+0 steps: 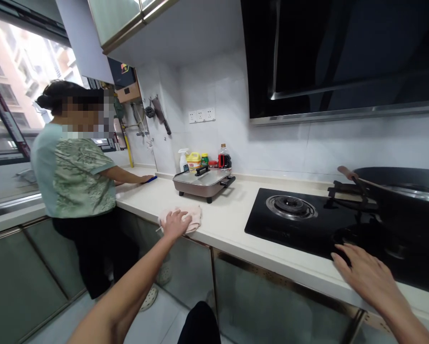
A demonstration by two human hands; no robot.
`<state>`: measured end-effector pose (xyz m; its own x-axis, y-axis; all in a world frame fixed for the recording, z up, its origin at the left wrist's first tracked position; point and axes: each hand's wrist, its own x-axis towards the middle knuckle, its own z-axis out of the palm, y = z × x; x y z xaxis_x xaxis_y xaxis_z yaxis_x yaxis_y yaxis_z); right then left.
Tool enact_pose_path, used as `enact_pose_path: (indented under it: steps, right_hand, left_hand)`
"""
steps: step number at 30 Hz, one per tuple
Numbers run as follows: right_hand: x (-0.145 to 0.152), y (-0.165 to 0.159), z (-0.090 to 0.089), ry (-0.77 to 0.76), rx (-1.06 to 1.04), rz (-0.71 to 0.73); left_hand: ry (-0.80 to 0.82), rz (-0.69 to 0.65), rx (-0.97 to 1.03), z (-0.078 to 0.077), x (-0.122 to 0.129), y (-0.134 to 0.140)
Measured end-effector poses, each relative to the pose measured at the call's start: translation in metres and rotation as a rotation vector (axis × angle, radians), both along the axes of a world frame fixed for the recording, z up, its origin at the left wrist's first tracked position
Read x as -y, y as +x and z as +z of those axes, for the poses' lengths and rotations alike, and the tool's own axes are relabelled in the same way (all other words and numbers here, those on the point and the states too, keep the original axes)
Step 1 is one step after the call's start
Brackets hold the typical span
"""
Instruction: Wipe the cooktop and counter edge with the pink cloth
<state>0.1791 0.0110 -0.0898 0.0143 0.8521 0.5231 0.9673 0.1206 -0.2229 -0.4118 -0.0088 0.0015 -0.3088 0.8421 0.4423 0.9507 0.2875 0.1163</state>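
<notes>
My left hand (176, 223) presses down on a pale pink cloth (196, 217) near the front edge of the white countertop (229, 217). Its fingers are slightly curled over the cloth, which lies bunched and folded. Just behind sits a brown rectangular electric pan (196, 188) with a glass lid and black handles. At the lower right, my right hand (367, 270) is spread at the front edge of the black gas hob (272, 229), fingers apart and holding nothing.
A large black wok (411, 191) sits on the right burner under the range hood (343, 57). Bottles (224, 157) stand against the wall behind the pan. To the left, another person (81, 167) leans over the counter with a hand on a blue cloth (151, 179).
</notes>
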Motion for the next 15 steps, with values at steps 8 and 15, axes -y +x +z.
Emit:
enact_pose_path:
  steps: [8,15]
  right_hand:
    - [0.003,-0.007,0.008,-0.029,-0.024,-0.030]
    - [0.004,-0.002,0.010,-0.051,-0.065,-0.022]
  left_hand:
    - [0.262,-0.150,0.161,-0.070,0.031,0.129]
    - [0.095,-0.521,0.177,-0.105,0.044,0.254]
